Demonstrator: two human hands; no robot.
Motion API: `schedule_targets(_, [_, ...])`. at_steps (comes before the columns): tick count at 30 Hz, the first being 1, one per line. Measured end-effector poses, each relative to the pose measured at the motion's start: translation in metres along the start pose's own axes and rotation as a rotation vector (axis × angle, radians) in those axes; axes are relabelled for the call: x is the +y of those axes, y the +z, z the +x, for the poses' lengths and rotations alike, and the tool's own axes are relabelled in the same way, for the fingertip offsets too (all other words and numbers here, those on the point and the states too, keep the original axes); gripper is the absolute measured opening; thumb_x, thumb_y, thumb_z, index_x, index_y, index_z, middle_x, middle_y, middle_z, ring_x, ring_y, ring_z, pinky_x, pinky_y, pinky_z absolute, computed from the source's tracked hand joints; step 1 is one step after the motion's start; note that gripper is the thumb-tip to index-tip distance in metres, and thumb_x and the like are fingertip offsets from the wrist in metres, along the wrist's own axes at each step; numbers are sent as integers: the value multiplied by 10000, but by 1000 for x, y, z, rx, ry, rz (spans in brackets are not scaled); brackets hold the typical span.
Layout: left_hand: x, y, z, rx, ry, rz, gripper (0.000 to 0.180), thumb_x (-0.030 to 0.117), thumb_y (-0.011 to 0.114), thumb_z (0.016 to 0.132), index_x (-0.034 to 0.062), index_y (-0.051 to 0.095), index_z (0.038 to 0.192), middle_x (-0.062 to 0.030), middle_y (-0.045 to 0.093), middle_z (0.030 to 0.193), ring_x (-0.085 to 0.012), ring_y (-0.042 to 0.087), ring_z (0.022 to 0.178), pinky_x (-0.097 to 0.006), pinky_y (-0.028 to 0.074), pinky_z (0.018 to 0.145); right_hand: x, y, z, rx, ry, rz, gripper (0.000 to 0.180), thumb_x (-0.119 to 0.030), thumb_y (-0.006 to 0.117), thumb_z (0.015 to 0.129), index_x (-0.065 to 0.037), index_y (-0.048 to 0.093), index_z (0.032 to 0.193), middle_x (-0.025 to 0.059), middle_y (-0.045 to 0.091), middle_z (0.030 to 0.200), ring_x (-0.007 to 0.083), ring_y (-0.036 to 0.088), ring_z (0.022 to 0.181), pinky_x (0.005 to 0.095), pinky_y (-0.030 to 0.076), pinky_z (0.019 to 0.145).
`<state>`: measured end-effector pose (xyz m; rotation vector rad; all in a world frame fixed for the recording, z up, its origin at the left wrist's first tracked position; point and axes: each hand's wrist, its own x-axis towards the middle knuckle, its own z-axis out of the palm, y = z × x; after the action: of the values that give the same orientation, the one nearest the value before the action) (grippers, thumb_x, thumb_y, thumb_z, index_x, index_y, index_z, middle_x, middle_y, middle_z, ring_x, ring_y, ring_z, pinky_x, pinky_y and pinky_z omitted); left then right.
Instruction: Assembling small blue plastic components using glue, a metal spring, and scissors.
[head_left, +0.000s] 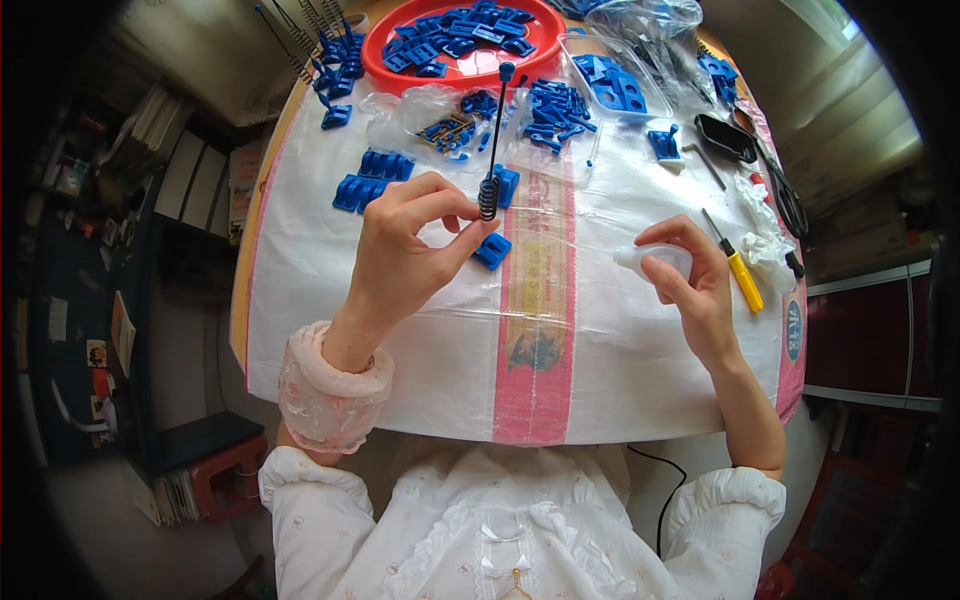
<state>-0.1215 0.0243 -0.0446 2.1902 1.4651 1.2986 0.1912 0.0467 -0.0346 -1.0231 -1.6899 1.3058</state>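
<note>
Pinched between thumb and forefinger, a thin black rod (496,130) stands upright in my left hand (412,238). A coiled spring wraps its lower end and a small blue knob caps its top. My right hand (705,290) is closed around a small translucent white squeeze bottle (660,257), its nozzle pointing left toward the rod but well apart from it. Just beyond and below my left fingertips, two blue plastic pieces (492,251) lie on the white woven sheet (430,350). Left of them sit two rows of blue clip-like pieces (362,193).
A red tray (372,60) heaped with blue parts stands at the back. Plastic bags hold small blue pins (555,112) and brass-coloured pieces (447,132). To the right are a clear box (655,95), a yellow-handled screwdriver (742,275), scissors (787,200) and crumpled tissue (766,245). Finished-looking spring rods (300,40) stand back left.
</note>
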Motion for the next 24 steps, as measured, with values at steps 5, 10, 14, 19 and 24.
schedule_targets(5, [1,-1,0,-3,-9,0,124,18,868,789,16,745,802,-46,684,794,-112,621,700,-252,467,625,1,-1,0,4,4,11,216,-128,713,926,-6,668,1099,50,654,1062,106,588,1045,255,472,868])
schedule_targets(10, [2,-1,1,-2,-12,-5,123,18,868,789,18,746,799,-45,681,793,-111,618,699,-252,465,621,2,-1,0,5,-11,5,217,-128,711,926,-4,668,1098,52,653,1060,104,591,1031,250,470,858])
schedule_targets(14, [2,-1,0,-4,-12,-9,121,19,868,790,20,748,800,-45,681,794,-111,617,698,-253,462,617,0,-1,0,-1,12,2,218,-129,712,923,-3,668,1095,52,653,1056,101,594,1011,246,469,851])
schedule_targets(19, [2,-1,0,-1,-8,-3,116,20,867,792,19,751,806,-46,685,795,-111,619,697,-254,463,617,1,-2,0,7,12,5,219,-133,713,920,-7,669,1094,49,654,1053,98,593,1005,241,468,842])
schedule_targets(24, [0,-1,0,-1,0,11,114,22,867,792,19,755,811,-46,688,797,-111,623,696,-253,467,620,1,-3,-1,10,54,13,223,-135,716,919,-5,671,1094,52,659,1057,99,594,1009,241,470,845])
